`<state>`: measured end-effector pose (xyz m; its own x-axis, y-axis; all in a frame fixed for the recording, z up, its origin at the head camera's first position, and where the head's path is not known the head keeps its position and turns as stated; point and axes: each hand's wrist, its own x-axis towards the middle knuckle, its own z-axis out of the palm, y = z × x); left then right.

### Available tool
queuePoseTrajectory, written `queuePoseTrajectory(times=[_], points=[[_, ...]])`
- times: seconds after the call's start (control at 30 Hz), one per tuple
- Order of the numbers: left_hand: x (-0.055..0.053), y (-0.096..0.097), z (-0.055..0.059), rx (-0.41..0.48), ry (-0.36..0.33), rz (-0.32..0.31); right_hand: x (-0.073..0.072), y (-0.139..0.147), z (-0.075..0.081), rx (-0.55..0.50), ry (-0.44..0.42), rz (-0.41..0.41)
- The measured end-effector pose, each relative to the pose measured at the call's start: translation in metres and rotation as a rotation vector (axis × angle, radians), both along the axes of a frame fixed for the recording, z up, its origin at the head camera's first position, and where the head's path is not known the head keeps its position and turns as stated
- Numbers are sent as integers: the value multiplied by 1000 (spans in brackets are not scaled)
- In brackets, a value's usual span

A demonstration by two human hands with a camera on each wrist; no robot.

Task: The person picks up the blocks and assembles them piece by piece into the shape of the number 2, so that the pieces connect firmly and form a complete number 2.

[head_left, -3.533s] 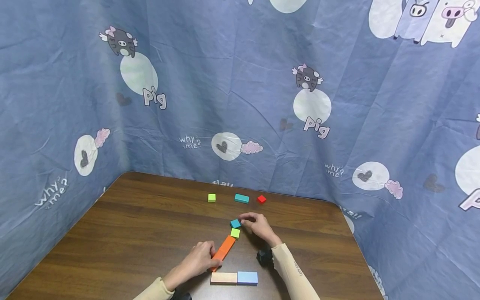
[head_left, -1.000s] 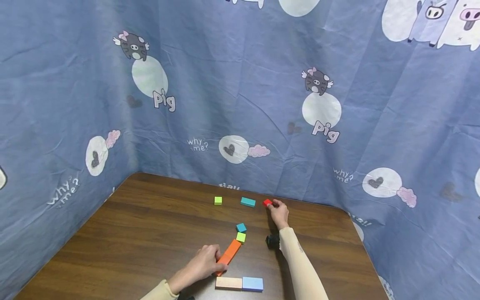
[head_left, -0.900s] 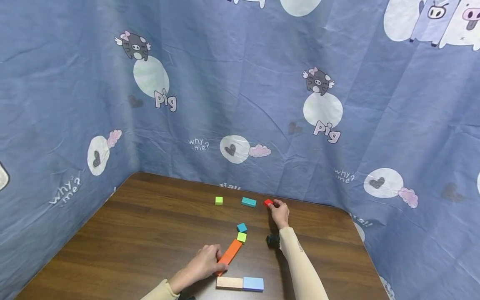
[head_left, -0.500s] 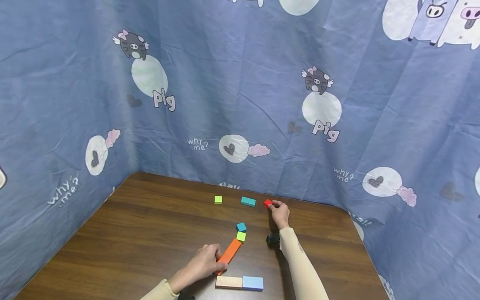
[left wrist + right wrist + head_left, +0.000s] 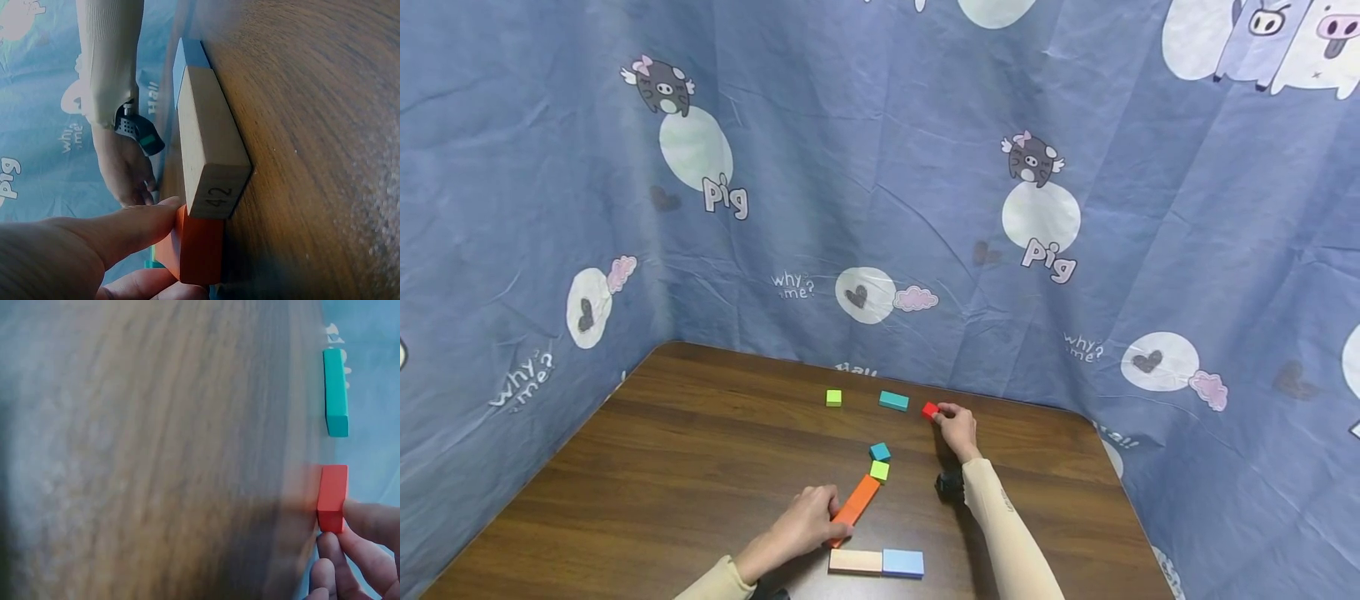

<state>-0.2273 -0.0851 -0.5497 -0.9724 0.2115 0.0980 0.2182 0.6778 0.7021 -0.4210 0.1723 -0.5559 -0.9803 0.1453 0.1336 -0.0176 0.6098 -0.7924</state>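
My left hand (image 5: 807, 518) pinches the near end of an orange block row (image 5: 859, 498) on the table; in the left wrist view the thumb and fingers lie on opposite sides of the orange block (image 5: 201, 247). A lime cube (image 5: 879, 472) and a turned teal cube (image 5: 880, 452) continue the line from its far end. Near the table's back edge, my right hand (image 5: 958, 429) holds a small red block (image 5: 929, 411) between thumb and fingers. The right wrist view gives the red block (image 5: 332, 497) at the fingertips, apart from the longer teal block (image 5: 336, 394).
A pale wooden block (image 5: 855, 562) and a light blue block (image 5: 902, 563) lie end to end at the front, close to the left hand. Towards the back are a teal block (image 5: 893, 401) and a lime block (image 5: 833, 398). A blue printed curtain (image 5: 880, 208) hangs behind the table.
My right hand has gone from beside the turned teal cube to the red block at the back, and the red block has since shifted slightly towards me. The left hand stays on the orange block.
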Motion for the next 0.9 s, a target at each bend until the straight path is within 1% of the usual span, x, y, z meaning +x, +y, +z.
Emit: queuePoseTrajectory(times=[0.17, 0.27, 0.5, 0.7, 0.9], points=[[-2, 0, 0, 1, -19, 2, 1, 3, 1, 21, 2, 55], [-2, 1, 0, 0, -18, 3, 1, 4, 0, 19, -6, 80], [-1, 1, -1, -2, -1, -5, 6, 4, -4, 25, -20, 113], [-1, 1, -1, 6, 8, -4, 11, 0, -4, 35, -13, 135], [0, 1, -1, 13, 2, 4, 15, -3, -3, 23, -12, 171]])
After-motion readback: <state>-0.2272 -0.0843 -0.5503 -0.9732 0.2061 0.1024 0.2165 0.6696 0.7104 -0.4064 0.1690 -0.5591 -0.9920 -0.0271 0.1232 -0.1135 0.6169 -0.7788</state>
